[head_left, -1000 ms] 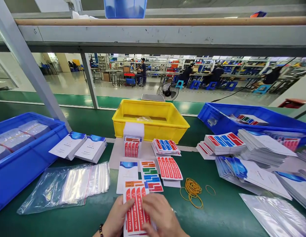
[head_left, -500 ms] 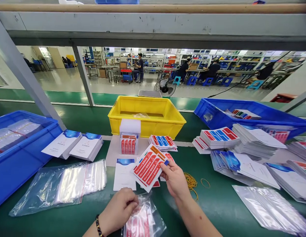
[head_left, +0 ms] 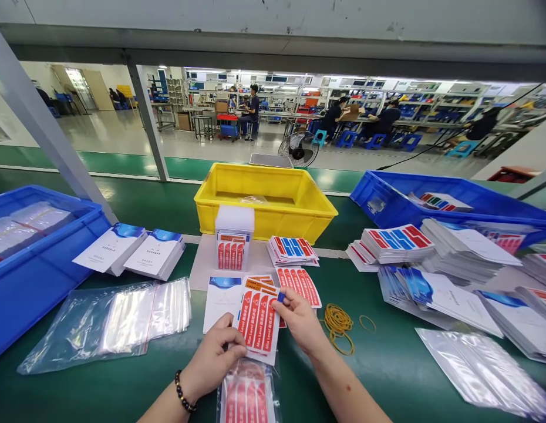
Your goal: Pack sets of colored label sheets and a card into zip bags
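Between the thumb and fingers of my right hand (head_left: 300, 317) is a sticker sheet (head_left: 258, 320) with red "Max Level / Min Level" strips, held by its upper right side. My left hand (head_left: 220, 355) is closed at the mouth of a clear plastic bag (head_left: 249, 399), through which similar red strips show. The sheet's lower edge sits right at the bag's mouth; whether it is inside I cannot tell. Behind the sheet lie a white booklet with a blue top (head_left: 221, 302) and more red sticker sheets (head_left: 302, 285).
A yellow bin (head_left: 264, 220) stands at the back, a blue bin (head_left: 44, 258) at left and another (head_left: 431, 217) at right. Booklet stacks (head_left: 156, 255), clear bags (head_left: 145, 317), rubber bands (head_left: 337, 320) and several sticker stacks (head_left: 398, 245) lie on the green table.
My right hand has brought the sticker sheet down and left and turned it upright, its lower edge now at the bag's mouth. The left hand stays low by the bag.
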Motion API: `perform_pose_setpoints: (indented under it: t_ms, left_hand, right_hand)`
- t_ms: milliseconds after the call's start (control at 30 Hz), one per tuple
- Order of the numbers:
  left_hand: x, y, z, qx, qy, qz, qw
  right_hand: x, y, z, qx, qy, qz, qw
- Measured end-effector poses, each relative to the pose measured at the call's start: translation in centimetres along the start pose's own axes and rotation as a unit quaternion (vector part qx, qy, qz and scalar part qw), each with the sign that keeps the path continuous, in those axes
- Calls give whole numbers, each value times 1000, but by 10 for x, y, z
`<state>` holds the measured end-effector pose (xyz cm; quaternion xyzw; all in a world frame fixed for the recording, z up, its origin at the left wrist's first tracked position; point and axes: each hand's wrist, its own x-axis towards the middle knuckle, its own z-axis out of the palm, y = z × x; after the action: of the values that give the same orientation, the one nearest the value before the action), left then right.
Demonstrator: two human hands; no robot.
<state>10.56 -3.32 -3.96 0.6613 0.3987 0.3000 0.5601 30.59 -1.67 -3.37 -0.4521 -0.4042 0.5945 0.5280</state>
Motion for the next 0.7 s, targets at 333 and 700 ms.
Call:
perform_pose_setpoints:
  t_ms: [333, 700]
  left_hand:
    - [-1, 4, 0, 4, -21, -2, 1000]
    - [0, -6, 5, -60, 97, -11, 993]
  right_hand:
    - [1, 5, -8, -65, -40, 9, 997]
    - [-14, 1, 10, -302, -202, -35, 931]
